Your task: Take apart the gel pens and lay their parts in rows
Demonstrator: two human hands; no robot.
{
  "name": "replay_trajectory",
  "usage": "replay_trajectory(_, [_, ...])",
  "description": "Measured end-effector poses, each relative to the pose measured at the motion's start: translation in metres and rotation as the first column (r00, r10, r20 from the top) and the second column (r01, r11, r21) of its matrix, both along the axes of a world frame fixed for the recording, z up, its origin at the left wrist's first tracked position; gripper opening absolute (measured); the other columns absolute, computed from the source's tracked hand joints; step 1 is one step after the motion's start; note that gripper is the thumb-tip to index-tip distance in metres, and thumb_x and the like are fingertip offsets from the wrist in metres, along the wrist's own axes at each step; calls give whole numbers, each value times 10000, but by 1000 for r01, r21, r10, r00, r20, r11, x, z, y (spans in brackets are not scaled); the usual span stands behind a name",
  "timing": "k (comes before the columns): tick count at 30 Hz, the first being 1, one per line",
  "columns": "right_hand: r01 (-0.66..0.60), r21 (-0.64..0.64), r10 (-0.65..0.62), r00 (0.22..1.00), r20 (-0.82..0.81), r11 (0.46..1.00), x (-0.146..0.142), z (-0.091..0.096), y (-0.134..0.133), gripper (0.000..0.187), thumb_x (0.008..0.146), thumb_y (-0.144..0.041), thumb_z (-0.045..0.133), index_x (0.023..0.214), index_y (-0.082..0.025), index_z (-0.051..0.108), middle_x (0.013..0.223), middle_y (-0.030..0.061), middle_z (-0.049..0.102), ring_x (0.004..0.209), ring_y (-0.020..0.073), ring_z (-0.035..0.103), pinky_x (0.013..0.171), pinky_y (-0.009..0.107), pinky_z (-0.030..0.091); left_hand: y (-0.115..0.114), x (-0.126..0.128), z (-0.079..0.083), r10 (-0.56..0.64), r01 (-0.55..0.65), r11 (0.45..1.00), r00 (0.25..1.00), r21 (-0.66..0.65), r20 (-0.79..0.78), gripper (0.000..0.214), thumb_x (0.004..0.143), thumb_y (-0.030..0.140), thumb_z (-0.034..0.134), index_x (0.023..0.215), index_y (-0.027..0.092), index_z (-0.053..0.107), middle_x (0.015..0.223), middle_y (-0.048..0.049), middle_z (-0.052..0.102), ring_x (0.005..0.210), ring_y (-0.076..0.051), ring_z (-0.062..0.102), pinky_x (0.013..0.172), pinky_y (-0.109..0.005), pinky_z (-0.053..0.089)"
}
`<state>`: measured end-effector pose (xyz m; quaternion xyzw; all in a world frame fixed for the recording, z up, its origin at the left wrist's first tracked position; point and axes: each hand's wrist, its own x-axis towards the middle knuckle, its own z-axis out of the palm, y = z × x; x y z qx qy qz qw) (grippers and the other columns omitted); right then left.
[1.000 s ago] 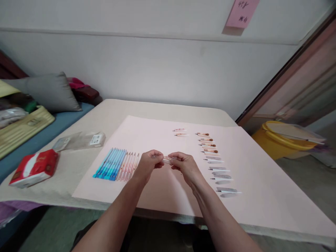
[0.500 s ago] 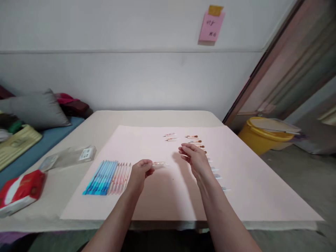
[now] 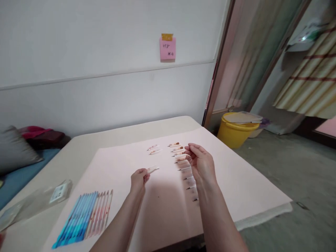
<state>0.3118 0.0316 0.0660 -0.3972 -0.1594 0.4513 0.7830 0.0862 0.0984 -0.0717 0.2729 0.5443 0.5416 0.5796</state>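
My left hand [image 3: 139,180] is closed in a pinch on a short, slim, clear-and-white pen-like piece [image 3: 153,169], held above the pink sheet. My right hand [image 3: 201,161], fingers curved and apart, hovers by the right-hand column of short pen-like pieces [image 3: 178,148]; I see nothing held in it. Those pieces have dark points, the farther ones with brown ends, and my hand partly covers the nearer ones. Two more short pieces [image 3: 154,152] lie farther back. At the left are a row of blue pens [image 3: 77,218] and a row of pinkish pens [image 3: 101,213], partly behind my left forearm.
The pink sheet [image 3: 115,161] covers much of the cream table [image 3: 86,138]. A clear plastic package [image 3: 39,206] lies at the left edge. Beyond the table's right side stands a yellow bucket [image 3: 233,131]. A grey cushion [image 3: 18,150] is at the far left.
The view has turned to the right. My right hand has moved closer to the right-hand column of pieces. My left hand still holds its piece.
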Motion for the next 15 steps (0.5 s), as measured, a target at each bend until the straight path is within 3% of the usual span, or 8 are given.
replay_trajectory(8, [-1, -12, 1, 999, -41, 1000, 5, 4, -1, 155, 636, -213, 715, 775, -166, 666, 713, 24, 666, 587, 93, 584, 469, 164, 465, 72, 44, -17, 30, -28, 999, 995, 22, -95, 164, 554, 146, 659, 683, 113, 564, 554, 13, 539, 463, -77, 525, 471, -207, 427])
replay_trajectory(15, [-18, -8, 17, 999, -47, 1000, 4, 3, 0, 153, 645, -226, 718, 770, -153, 666, 714, 30, 657, 598, 81, 571, 485, 152, 457, 96, 58, -19, 36, -25, 997, 987, 73, -158, 137, 558, 139, 628, 659, 118, 537, 527, 23, 505, 444, -80, 498, 467, -228, 420])
